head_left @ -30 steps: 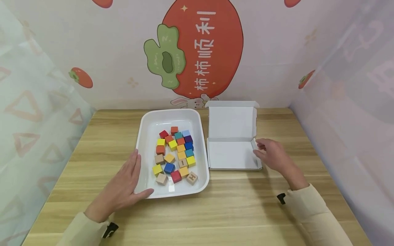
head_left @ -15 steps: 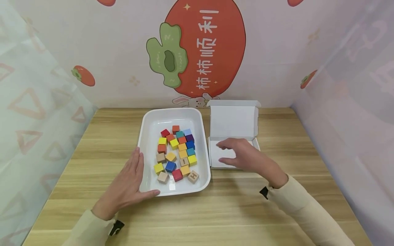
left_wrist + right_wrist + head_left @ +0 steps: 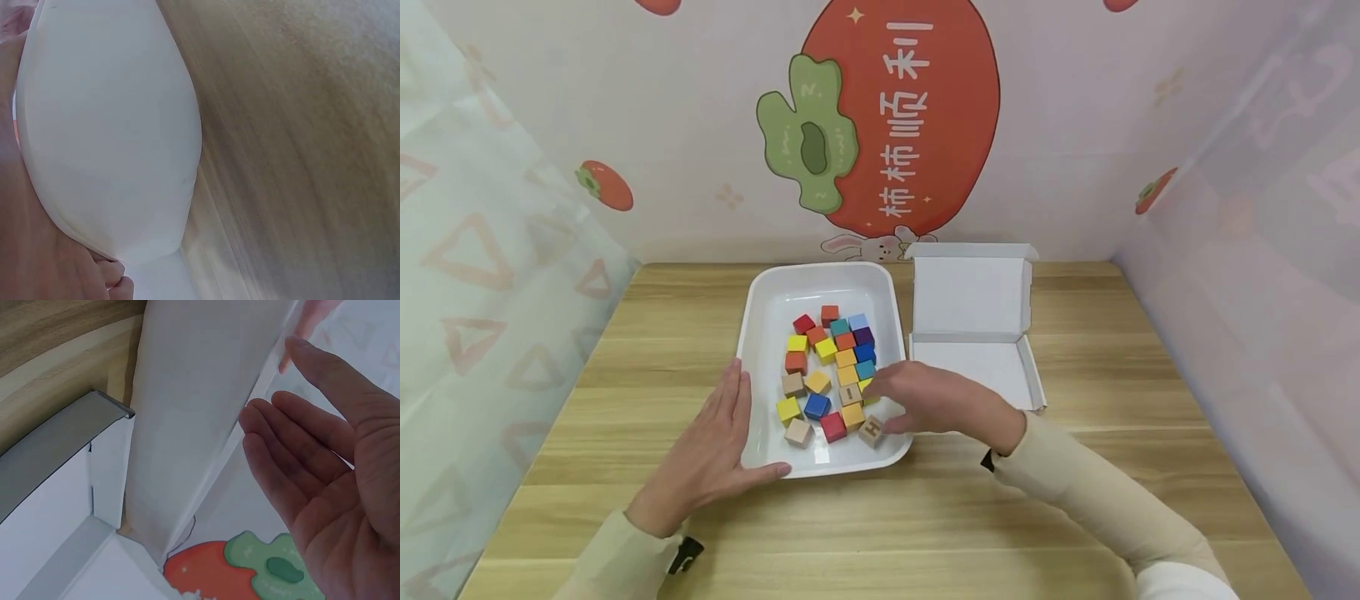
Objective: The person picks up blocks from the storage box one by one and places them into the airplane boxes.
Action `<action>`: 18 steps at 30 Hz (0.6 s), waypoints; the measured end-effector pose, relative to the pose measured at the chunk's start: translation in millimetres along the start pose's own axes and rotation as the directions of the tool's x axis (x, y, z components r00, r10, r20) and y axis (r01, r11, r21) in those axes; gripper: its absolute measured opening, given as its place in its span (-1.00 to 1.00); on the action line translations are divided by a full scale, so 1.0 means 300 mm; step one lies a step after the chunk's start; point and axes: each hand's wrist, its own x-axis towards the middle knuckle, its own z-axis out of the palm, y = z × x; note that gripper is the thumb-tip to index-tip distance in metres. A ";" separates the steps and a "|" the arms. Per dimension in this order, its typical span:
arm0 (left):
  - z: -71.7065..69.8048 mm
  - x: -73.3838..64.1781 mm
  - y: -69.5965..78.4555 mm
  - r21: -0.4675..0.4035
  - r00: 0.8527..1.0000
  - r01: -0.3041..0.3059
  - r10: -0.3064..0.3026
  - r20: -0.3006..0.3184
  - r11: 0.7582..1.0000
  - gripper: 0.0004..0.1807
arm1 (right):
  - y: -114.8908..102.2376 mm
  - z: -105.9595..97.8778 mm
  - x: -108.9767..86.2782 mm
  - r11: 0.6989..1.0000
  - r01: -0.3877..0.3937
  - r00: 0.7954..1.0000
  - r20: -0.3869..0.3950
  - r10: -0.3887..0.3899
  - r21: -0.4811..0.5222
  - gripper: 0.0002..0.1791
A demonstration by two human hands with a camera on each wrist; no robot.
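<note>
A white tray [image 3: 820,283] full of scattered coloured and plain wooden cubes stands in the middle of the head view. My left hand [image 3: 700,454] lies along its near left corner, fingers straight against the side and thumb over the front rim. The left wrist view shows the tray's outer wall [image 3: 112,125] beside that hand [image 3: 44,262]. Over the tray's right rim reaches my right hand [image 3: 943,400], thumb apart from the fingers. Its fingertips overlap a yellow cube [image 3: 866,389], and its thumb is close to a wooden cube marked H [image 3: 871,432]. Nothing is held in the right wrist view's hand [image 3: 331,469].
Right of the tray, a white cardboard box [image 3: 972,296] stands with its lid raised; my right forearm passes in front of it. Both rest on a wooden table [image 3: 880,533]. A printed backdrop [image 3: 700,108] hangs behind, with side curtains at left and right.
My right hand has left the box's right side, crossed leftward over the box and come over the tray's cubes. The left hand remains at the tray's corner.
</note>
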 end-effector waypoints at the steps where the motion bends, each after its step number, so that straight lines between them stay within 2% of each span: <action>1: -0.001 0.000 0.000 0.001 1.000 0.000 0.000 0.003 1.000 0.50 | -0.005 0.006 0.012 1.000 0.008 1.000 0.019 -0.007 -0.025 -0.50; 5: -0.003 -0.004 0.001 -0.004 1.000 0.003 -0.003 0.007 1.000 0.51 | -0.019 0.029 0.051 0.991 0.022 0.997 0.078 -0.012 -0.133 -0.57; 10: -0.002 -0.005 0.003 -0.007 1.000 0.006 -0.006 0.004 1.000 0.51 | -0.018 0.062 0.085 0.976 0.032 0.995 0.098 -0.011 -0.214 -0.67; 18: -0.002 -0.004 0.004 -0.006 1.000 0.008 -0.008 0.003 1.000 0.51 | -0.004 0.092 0.099 0.982 0.038 0.994 0.112 -0.018 -0.184 -0.81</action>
